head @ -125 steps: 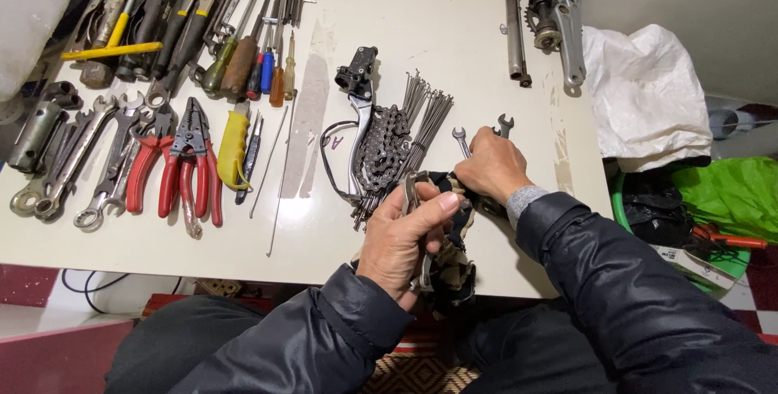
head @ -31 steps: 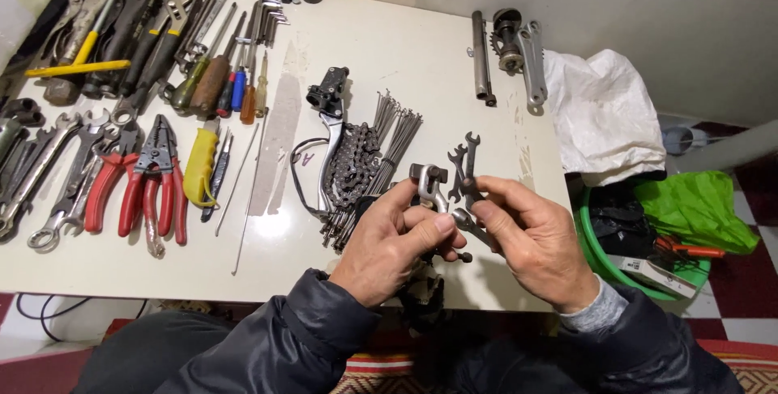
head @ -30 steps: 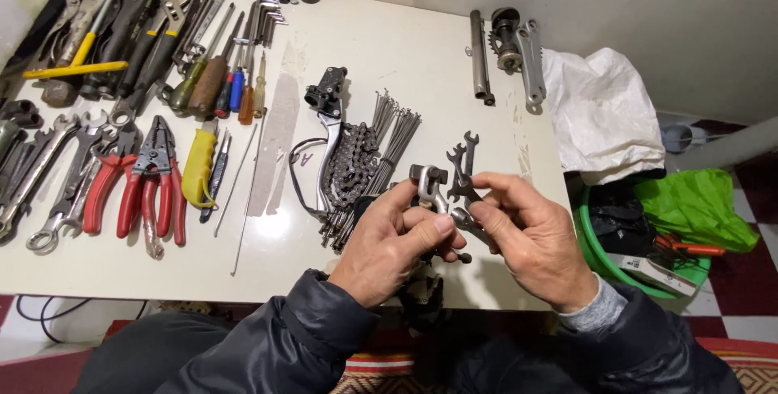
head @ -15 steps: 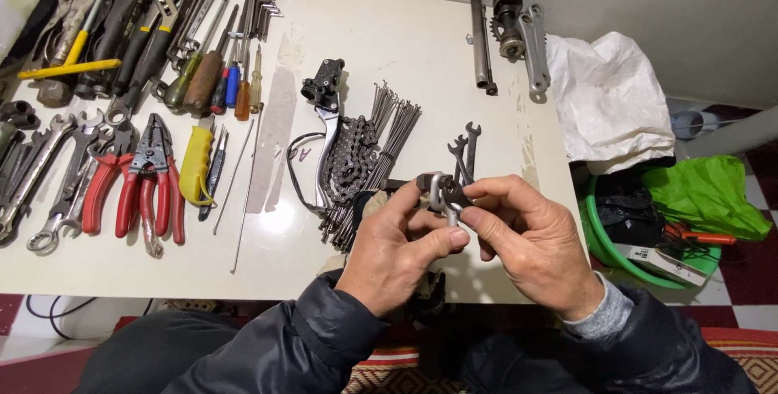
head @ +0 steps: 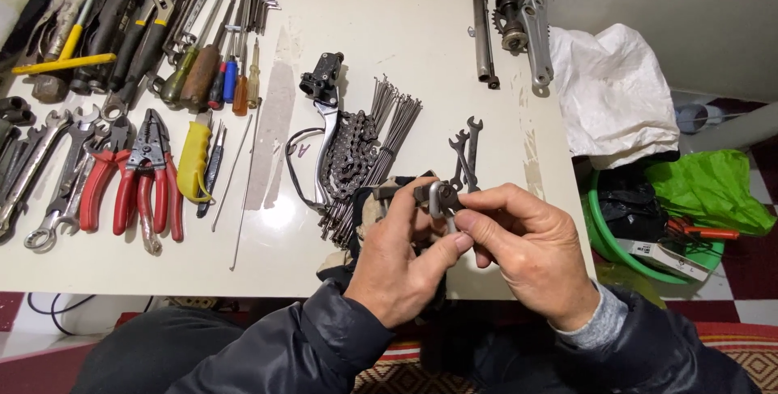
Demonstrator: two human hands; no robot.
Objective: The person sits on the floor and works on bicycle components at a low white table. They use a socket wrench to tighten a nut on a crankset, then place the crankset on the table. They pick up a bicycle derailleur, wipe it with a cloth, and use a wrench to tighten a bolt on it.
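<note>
Both hands pinched shut on a small metal part [head: 438, 197] just above the tabletop [head: 421, 62] front edge, left hand [head: 403, 268] bracing, right hand [head: 531, 252] fingertip-gripping; looks rigid, light, probably greasy (hold by its edges).

To my right, off the bench, a flat white rectangular package with a dark label strip [head: 660, 258] lies tilted on the rim of a green plastic tub [head: 604, 240], just below a crumpled green plastic bag [head: 709, 191]. I see no signs or screens.
</note>
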